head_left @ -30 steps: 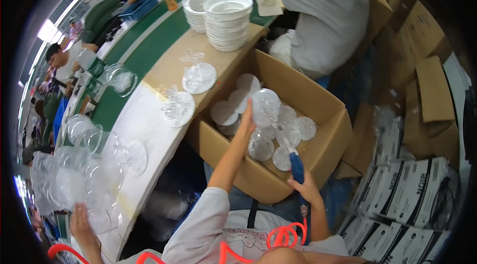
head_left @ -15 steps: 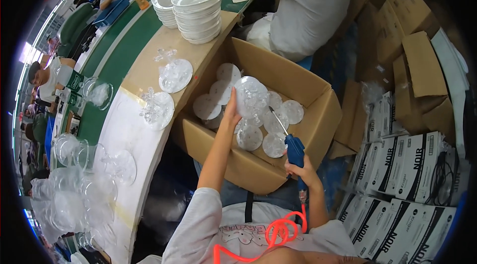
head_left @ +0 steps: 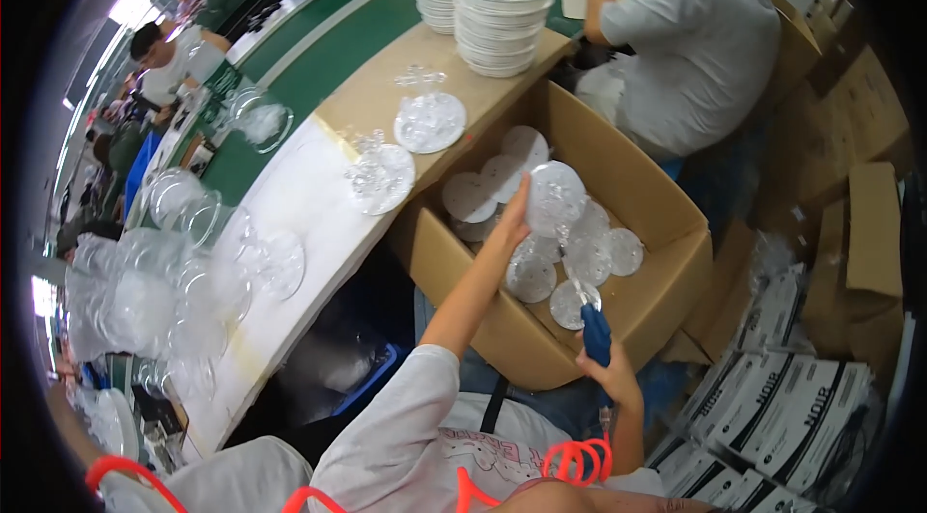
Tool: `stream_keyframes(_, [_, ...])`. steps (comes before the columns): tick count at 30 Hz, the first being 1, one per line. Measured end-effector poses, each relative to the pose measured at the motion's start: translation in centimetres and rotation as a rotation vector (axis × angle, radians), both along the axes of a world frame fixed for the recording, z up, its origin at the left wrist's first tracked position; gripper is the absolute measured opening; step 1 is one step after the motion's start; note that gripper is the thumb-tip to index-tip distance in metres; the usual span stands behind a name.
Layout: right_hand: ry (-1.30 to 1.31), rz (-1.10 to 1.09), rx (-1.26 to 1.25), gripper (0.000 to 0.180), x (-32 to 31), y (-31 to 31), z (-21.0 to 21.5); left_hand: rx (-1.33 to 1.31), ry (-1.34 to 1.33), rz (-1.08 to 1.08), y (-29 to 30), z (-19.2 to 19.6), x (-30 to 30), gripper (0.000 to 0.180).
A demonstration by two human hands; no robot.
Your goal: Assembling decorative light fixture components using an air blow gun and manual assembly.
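Observation:
My left hand (head_left: 515, 212) is closed on the edge of a round clear plastic disc (head_left: 557, 193), held over the open cardboard box (head_left: 488, 325). My right hand (head_left: 614, 376) grips a blue air blow gun (head_left: 596, 335) by its handle, and the thin metal nozzle points up toward the disc. From the handle a red coiled air hose (head_left: 579, 461) runs down across my lap. Several similar round clear discs (head_left: 529, 277) lie inside the box below my left hand.
On the curved bench (head_left: 290, 175) to my left stand clear plastic pieces (head_left: 431, 122) and stacks of white plates (head_left: 502, 21). Under it is a blue bin (head_left: 372, 383). A co-worker (head_left: 676, 59) sits beyond the box. Printed cartons (head_left: 772, 407) are piled at right.
The whole view has swung left, so the scene sits farther right, and the blue bin under the bench shows. Both hands keep their hold on the disc and the blow gun.

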State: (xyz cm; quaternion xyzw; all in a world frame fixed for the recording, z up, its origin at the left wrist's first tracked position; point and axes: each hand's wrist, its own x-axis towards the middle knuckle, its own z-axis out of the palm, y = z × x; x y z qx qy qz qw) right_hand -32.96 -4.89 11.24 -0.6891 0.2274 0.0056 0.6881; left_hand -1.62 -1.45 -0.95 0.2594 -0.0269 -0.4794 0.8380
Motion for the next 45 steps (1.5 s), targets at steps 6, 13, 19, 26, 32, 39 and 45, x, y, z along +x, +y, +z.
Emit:
stream_keyframes(6, [0.044,-0.005,0.007,0.030,0.6,0.4,-1.6,0.130,-0.058,0.040,-1.0,0.0,-2.1,0.057])
stream_keyframes(13, [0.004,-0.097,-0.014,0.031,0.3,2.2,0.1,-0.052,0.034,0.086,-0.7,-1.6,-1.0,0.060])
stream_keyframes(19, [0.030,-0.227,0.012,0.028,-0.8,0.6,1.0,-0.050,0.062,0.159,0.1,-2.8,0.9,0.065])
stream_keyframes(26, [-0.014,-0.083,-0.112,0.029,-0.8,0.7,1.0,0.047,0.040,0.101,-0.2,-1.6,0.1,0.062])
stream_keyframes(32, [-0.005,-0.065,-0.145,0.029,-0.8,0.1,1.5,0.007,0.084,0.101,-0.5,-1.4,-0.5,0.063])
stream_keyframes(39, [0.004,0.002,-0.277,0.034,0.6,0.0,1.8,-0.016,0.090,0.121,-0.2,-1.5,0.0,0.066])
stream_keyframes(45, [0.120,0.141,-0.240,0.041,2.3,0.7,-1.6,-0.058,0.036,0.185,1.1,1.2,0.1,0.065])
